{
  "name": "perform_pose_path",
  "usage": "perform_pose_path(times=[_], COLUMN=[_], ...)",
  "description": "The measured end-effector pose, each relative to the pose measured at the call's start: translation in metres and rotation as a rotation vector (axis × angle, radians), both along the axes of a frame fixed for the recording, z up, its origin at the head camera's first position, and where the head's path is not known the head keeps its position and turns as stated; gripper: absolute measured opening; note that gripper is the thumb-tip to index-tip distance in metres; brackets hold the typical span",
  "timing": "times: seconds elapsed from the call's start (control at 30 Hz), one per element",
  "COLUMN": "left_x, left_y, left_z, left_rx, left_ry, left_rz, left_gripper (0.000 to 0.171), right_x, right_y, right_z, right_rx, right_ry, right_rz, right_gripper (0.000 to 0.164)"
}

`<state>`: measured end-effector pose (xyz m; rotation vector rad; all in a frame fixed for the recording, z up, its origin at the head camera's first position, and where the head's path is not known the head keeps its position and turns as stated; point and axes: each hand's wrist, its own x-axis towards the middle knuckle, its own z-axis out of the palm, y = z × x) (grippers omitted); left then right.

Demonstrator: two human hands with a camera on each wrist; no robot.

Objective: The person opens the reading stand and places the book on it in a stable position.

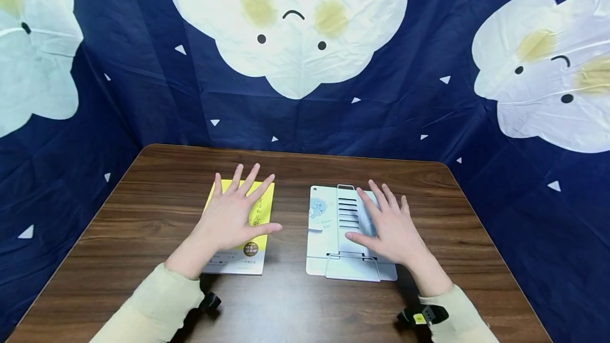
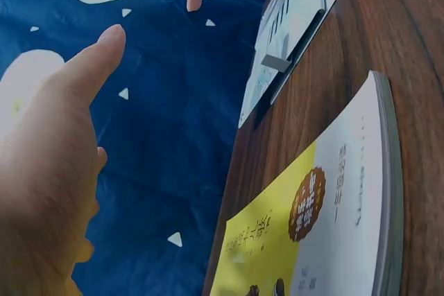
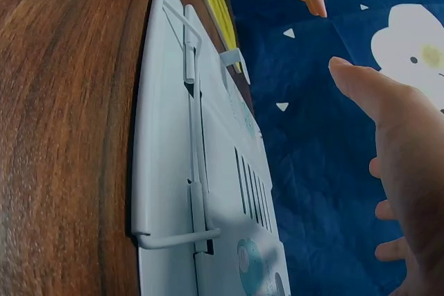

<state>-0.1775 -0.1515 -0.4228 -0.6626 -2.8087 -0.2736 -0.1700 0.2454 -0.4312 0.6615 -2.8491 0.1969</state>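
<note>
A yellow and white paperback book lies flat at the left of the wooden table, its brown round badge showing in the left wrist view. Above it hovers my left hand, fingers spread straight and apart from the cover. To the right lies a pale blue folding book stand, folded flat, with slots down its middle and a wire bracket at its near edge. My right hand hangs over the stand's right side with fingers spread, holding nothing. In the right wrist view a gap separates that hand from the stand.
The brown wood-grain table has rounded far corners. A dark blue cloth printed with white clouds hangs behind it and at both sides. A strip of bare wood runs between the book and the stand. Both wrists carry small black devices.
</note>
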Motion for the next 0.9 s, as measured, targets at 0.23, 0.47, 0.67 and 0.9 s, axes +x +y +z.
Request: perform_pose_path(times=[0.23, 0.47, 0.67, 0.9], left_x=[0.0, 0.003, 0.004, 0.01], left_y=[0.015, 0.03, 0.042, 0.054], left_z=[-0.001, -0.007, -0.012, -0.018], left_rx=[0.001, 0.012, -0.01, -0.028], left_ry=[-0.02, -0.028, -0.019, -0.08], left_rz=[-0.018, -0.051, -0.071, -0.097], left_gripper=[0.109, 0.109, 0.109, 0.109], right_x=[0.002, 0.005, 0.007, 0.012], right_y=[0.007, 0.012, 0.017, 0.021], right_z=[0.0, -0.002, -0.002, -0.002], right_rx=[-0.037, -0.066, -0.065, -0.085], right_ry=[-0.013, -0.027, -0.034, -0.044], right_rz=[-0.008, -0.022, -0.042, -0.058], right_gripper=[0.107, 0.107, 0.106, 0.105])
